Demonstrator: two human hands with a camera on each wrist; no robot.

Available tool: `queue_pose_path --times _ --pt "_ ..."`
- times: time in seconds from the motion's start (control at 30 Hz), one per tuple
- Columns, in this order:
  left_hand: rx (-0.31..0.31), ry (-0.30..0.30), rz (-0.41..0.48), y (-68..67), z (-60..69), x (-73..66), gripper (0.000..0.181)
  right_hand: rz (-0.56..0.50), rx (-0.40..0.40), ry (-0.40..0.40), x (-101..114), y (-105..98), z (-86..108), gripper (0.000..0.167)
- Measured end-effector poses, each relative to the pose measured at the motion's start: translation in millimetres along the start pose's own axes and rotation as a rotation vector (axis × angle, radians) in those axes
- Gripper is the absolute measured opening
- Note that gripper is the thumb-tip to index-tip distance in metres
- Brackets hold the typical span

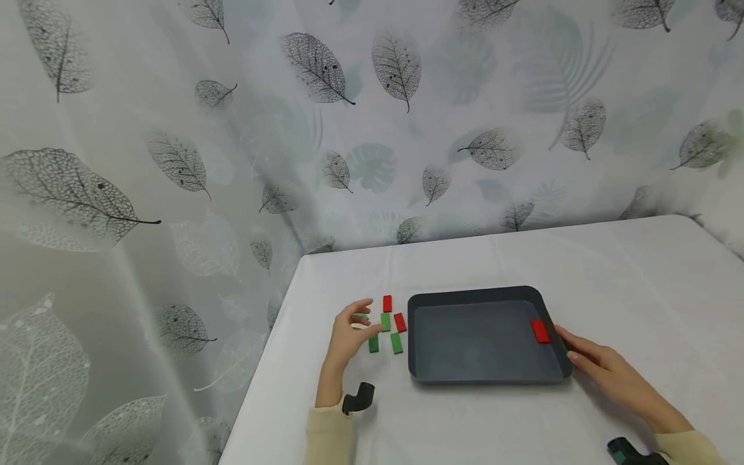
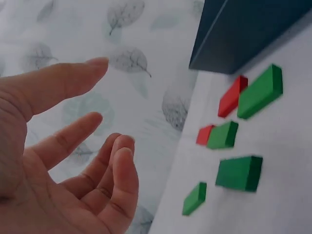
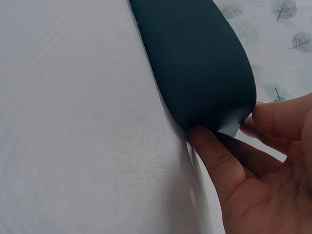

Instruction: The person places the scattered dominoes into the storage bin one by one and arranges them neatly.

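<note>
My left hand point(image 1: 347, 332) hovers over small red and green rectangular blocks, thumb and fingers apart with nothing between them. A green block point(image 1: 396, 343) and a red block point(image 1: 400, 322) lie on the table near the tray's left side. Another red block point(image 1: 387, 303) is farther back. The left wrist view shows a dark green block point(image 2: 239, 173) beside the spread fingers. At the right, my right hand point(image 1: 610, 371) holds the side of a dark grey baking tray point(image 1: 484, 381), its digits at the rim and lower edge. Inside, a red block point(image 1: 540, 331) lies by the tray's right wall.
A white cloth point(image 1: 465, 423) covers the table. Behind it and along the left hangs a pale curtain point(image 1: 372, 213) printed with leaves. Black wrist devices point(image 1: 358, 398) sit on both forearms.
</note>
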State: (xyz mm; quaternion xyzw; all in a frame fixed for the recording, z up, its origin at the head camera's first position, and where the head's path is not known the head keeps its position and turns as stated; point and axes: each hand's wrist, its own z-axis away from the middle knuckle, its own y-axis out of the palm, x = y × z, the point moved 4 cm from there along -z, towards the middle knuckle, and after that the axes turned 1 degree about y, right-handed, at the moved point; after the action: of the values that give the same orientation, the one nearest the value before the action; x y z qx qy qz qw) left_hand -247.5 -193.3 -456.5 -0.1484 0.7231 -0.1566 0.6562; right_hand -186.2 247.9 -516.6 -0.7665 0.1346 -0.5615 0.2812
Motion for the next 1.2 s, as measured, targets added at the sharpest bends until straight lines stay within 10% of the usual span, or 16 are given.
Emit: queue_pose_path --times 0.33,1.2 --pt "0.117 -0.138 0.027 -12.1 1.1 62.1 0.064 0.011 -0.002 -0.003 2 -1 0.2 0.048" --pt "0.048 -0.122 -0.146 -6.7 1.7 72.9 0.044 0.040 -0.007 0.004 1 -1 -0.8 0.048"
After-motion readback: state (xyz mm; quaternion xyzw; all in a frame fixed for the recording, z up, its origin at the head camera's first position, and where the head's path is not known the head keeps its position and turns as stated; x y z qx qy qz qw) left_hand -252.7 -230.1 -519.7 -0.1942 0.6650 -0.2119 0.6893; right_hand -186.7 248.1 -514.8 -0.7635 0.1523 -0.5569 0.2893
